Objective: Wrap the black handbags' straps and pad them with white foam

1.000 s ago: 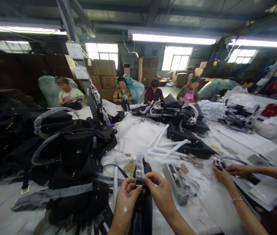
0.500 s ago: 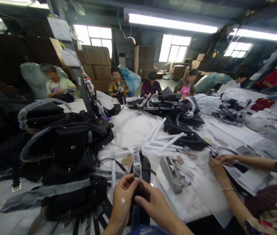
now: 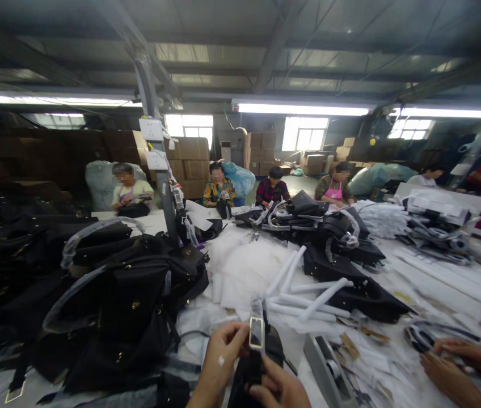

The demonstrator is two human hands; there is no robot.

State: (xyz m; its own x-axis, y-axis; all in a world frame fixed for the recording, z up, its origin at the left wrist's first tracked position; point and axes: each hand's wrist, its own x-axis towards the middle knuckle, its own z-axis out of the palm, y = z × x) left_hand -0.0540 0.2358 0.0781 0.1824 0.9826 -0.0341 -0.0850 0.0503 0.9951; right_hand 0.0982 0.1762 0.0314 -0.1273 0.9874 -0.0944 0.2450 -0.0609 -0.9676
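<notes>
My left hand (image 3: 220, 360) is closed on a small rectangular metal buckle (image 3: 256, 332) wrapped in clear film, pinching it by its left edge. The buckle belongs to a black strap (image 3: 252, 368) that runs down toward me. My right hand (image 3: 278, 388) is closed around that strap just below the buckle, at the bottom edge of the view. A black bag (image 3: 275, 344) lies on the table right behind both hands.
A heap of black bags (image 3: 121, 294) fills the left. White foam tubes (image 3: 304, 297) and more black bags (image 3: 338, 232) lie ahead. A tape dispenser (image 3: 329, 371) sits at the right. Another person's hands (image 3: 453, 365) work at the lower right. Several seated workers face the table's far edge.
The view has tilted up, so my hands sit lower in the frame. My right hand dropped from the buckle to the strap below it. The neighbour's hands shifted to the right.
</notes>
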